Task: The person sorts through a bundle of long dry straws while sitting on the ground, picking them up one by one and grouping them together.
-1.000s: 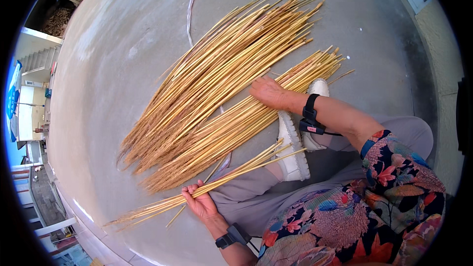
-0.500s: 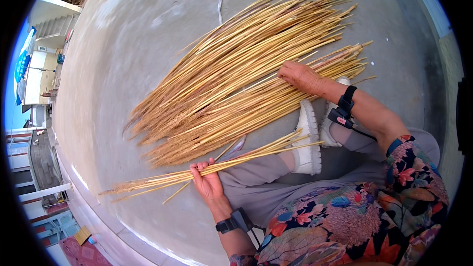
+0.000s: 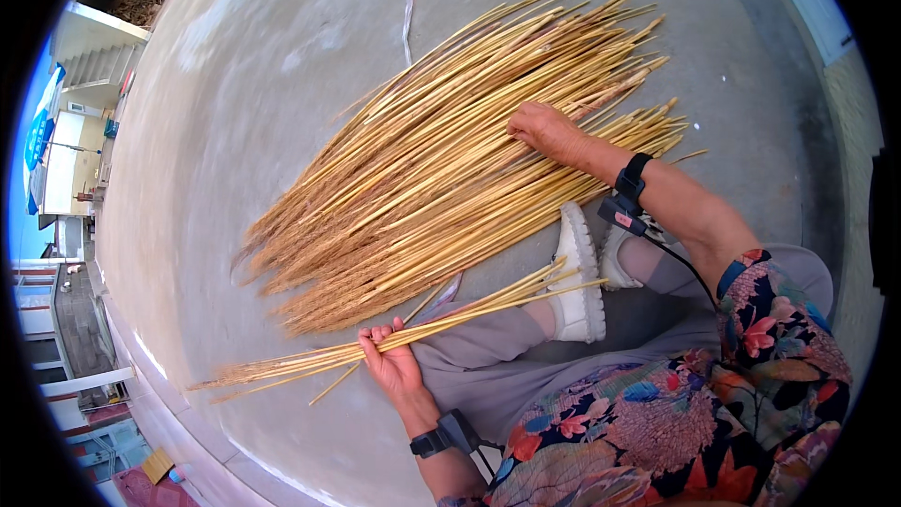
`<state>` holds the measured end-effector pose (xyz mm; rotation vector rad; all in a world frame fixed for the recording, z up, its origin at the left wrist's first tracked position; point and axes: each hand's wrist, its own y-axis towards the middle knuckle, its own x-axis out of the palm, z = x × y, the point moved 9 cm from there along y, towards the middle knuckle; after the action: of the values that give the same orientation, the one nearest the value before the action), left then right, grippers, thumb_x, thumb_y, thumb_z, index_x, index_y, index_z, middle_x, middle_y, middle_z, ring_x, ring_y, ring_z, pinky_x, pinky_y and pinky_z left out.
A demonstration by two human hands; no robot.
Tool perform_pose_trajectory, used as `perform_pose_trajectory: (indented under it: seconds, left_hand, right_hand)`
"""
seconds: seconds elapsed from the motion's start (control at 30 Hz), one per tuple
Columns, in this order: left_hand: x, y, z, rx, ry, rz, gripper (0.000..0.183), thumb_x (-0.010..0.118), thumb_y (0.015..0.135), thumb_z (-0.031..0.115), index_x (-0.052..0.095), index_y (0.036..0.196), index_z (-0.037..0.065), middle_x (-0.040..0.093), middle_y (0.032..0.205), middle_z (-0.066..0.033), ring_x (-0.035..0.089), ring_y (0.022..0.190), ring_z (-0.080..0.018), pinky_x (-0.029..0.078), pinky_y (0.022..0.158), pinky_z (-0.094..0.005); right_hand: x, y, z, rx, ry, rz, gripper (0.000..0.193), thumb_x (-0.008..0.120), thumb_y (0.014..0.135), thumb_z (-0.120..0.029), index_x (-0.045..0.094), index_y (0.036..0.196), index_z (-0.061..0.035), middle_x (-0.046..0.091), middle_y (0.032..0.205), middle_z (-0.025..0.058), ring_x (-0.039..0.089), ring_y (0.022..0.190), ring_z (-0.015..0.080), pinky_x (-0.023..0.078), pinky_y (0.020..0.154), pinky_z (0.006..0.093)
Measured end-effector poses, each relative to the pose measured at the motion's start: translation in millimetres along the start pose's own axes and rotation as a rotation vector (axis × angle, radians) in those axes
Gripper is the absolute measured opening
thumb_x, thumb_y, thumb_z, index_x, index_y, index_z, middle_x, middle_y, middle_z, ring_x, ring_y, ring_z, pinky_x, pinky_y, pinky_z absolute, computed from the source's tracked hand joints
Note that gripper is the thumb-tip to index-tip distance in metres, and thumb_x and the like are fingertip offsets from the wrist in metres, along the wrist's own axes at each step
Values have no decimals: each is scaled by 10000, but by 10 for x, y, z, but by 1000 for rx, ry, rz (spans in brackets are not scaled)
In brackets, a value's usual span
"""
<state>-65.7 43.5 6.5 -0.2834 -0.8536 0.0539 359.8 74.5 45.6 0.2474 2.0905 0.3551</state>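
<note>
My left hand (image 3: 393, 366) is closed around a small bundle of dried grass stalks (image 3: 469, 317), feathery tips out to the left, cut ends lying over my lower leg. One stalk crosses that bundle at an angle. A wide heap of similar yellow-brown stalks (image 3: 413, 150) lies fanned on the ground before me, seed heads at the lower left and cut ends at the upper right. Over the heap's right half, my right hand (image 3: 547, 131) is pinched down on stalks; its fingertips are partly hidden, so how many it grips cannot be made out.
My white shoes (image 3: 574, 282) rest beside the near edge of the heap. A pale strip of plastic (image 3: 410, 5) runs along the concrete floor (image 3: 206, 150) beyond it, and another piece (image 3: 451, 289) shows near my left hand. Steps (image 3: 99, 66) and a blue-white umbrella (image 3: 40, 136) stand far left.
My right hand has shifted left and slightly up across the heap, and stalks near it have moved toward the far part. My left hand keeps its bundle, almost in place.
</note>
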Motion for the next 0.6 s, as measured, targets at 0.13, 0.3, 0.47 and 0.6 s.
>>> perform_pose_trajectory:
  seconds: [0.13,0.3,0.47,0.6]
  left_hand:
    - [-44,7,-4,-8,-8,14,118,520,895,215,493,905,101,476,743,-7,492,735,-152,423,879,-430]
    - [-65,12,-30,-32,-34,-3,120,497,907,219,487,909,100,469,751,-9,493,753,-151,427,884,-418]
    - [-88,17,-38,-43,-60,-35,125,483,914,221,481,915,95,458,757,-11,493,766,-150,428,886,-411]
    - [-57,6,-38,-43,-50,-35,121,477,917,216,480,914,95,456,757,-11,493,769,-150,427,891,-411]
  right_hand:
    - [74,-8,58,10,74,-27,81,596,774,-132,603,842,-89,536,788,89,530,817,278,430,731,375]
    - [256,-131,9,-23,-165,-184,121,557,761,-121,601,871,-99,531,837,68,512,902,246,375,792,348]
    - [506,-334,-479,-200,-79,-413,146,539,728,-93,613,853,-84,564,850,86,541,919,271,420,800,362]
    - [603,-465,-388,-193,-101,-508,162,503,747,-91,613,865,-81,569,871,97,535,935,275,445,800,363]
